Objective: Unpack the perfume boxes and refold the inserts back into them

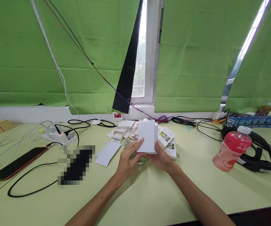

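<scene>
Fingers of both hands around upright white box.

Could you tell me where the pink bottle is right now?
The pink bottle lies tilted at the table's right side, against black headphones, right of both hands.

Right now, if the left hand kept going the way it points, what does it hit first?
The white box it already touches; left hand points up-right. Behind that, probably the printed boxes, though depth is unclear.

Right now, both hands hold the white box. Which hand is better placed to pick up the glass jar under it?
Probably the left hand: the glass jar lies directly beside its fingers, while the right hand grips the white box from the other side.
</scene>
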Available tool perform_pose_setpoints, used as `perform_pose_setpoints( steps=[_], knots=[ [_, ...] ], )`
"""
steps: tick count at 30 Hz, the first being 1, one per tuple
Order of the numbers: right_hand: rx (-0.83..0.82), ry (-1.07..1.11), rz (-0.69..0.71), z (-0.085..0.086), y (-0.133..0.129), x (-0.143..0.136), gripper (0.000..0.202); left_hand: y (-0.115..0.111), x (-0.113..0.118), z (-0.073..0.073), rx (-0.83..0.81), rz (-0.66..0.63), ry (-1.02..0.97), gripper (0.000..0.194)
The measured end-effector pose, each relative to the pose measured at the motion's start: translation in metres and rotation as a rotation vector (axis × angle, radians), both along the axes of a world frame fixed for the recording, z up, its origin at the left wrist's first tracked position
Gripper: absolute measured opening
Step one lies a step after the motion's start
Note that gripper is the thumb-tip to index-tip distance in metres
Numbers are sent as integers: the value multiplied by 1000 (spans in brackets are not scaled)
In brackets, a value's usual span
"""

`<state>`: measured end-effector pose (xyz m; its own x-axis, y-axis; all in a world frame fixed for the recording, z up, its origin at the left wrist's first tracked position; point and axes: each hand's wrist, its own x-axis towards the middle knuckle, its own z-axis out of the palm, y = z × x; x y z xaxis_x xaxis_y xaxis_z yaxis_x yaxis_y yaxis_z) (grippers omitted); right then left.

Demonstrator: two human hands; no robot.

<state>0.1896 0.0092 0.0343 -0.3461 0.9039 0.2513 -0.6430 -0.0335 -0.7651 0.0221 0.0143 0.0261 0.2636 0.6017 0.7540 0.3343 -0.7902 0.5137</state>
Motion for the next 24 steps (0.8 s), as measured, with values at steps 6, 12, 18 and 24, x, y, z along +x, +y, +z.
perform_pose_setpoints(
  steps=[6, 12, 18, 24],
  knots=[
    [-7, 33, 31, 1, -1, -1, 62, 1, -1, -1, -32, -13, -12, 48],
    [-27, 19, 29, 3, -2, -1, 65, -1, 0, 1, -54, -5, -12, 47],
    [-37, 23, 18, 3, -1, -2, 64, 0, -1, 0, -48, -8, 7, 49],
    [-56, 11, 4, 2, -1, -1, 60, -2, -2, 1, -46, 17, 52, 51]
  ],
)
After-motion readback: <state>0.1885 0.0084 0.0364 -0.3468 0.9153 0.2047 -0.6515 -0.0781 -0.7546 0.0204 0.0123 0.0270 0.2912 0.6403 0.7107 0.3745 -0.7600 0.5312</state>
